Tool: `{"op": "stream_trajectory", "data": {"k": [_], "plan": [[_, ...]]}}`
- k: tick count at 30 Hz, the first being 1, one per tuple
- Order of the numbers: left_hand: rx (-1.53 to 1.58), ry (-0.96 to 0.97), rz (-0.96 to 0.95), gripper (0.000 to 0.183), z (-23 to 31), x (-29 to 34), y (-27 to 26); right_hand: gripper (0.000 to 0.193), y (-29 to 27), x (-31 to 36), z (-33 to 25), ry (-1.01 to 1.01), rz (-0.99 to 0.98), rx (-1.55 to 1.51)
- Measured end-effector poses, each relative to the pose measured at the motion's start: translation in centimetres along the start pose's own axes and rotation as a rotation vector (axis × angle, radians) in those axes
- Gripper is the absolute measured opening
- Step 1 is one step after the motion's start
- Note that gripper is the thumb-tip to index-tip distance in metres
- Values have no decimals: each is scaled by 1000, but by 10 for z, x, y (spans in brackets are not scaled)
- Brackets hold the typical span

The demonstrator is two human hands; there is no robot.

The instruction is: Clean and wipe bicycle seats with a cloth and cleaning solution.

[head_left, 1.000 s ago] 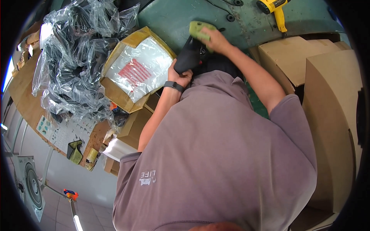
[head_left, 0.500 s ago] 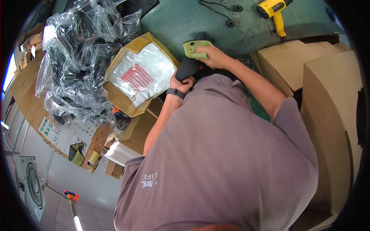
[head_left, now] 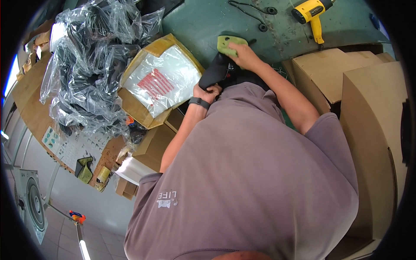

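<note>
My left hand point(head_left: 206, 92) is closed around the lower end of a smooth black rounded piece point(head_left: 214, 73), whose exact kind I cannot make out. In my right hand point(head_left: 245, 56) is a folded yellow-green cloth point(head_left: 226, 42) with dark spots, pinched under the thumb. It lies against the far upper end of the black piece. A small red spot and a shiny dark fitting show on the black part between my hands. More black material sits close to my body, partly hidden by my shirt.
An open carton point(head_left: 161, 116) lined with clear plastic stands left, beside a heap of plastic-wrapped black items point(head_left: 89, 73). A yellow heat gun point(head_left: 311, 14) and a black cord point(head_left: 251, 9) lie on the green bench point(head_left: 195, 26). Cardboard boxes point(head_left: 320, 73) crowd the right. Another green-and-black cloth point(head_left: 84, 170) lies left.
My right hand and the green cloth have moved up and slightly right along the black piece, uncovering more of it. My left hand keeps its hold nearly in place.
</note>
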State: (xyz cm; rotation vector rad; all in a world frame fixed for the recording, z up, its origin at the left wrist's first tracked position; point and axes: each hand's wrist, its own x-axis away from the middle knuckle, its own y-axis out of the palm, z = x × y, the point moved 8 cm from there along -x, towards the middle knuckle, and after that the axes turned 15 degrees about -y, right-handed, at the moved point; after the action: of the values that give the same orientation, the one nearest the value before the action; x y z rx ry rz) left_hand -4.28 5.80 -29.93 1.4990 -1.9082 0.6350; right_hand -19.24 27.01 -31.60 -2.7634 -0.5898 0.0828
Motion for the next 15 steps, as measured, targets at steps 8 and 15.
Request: {"op": "stream_trajectory", "data": {"k": [8, 15], "plan": [[98, 50, 36, 34, 16, -1, -12, 29, 6, -2, 10, 62, -126, -29], [-44, 83, 13, 34, 21, -9, -14, 31, 1, 18, 15, -34, 68, 88]]}}
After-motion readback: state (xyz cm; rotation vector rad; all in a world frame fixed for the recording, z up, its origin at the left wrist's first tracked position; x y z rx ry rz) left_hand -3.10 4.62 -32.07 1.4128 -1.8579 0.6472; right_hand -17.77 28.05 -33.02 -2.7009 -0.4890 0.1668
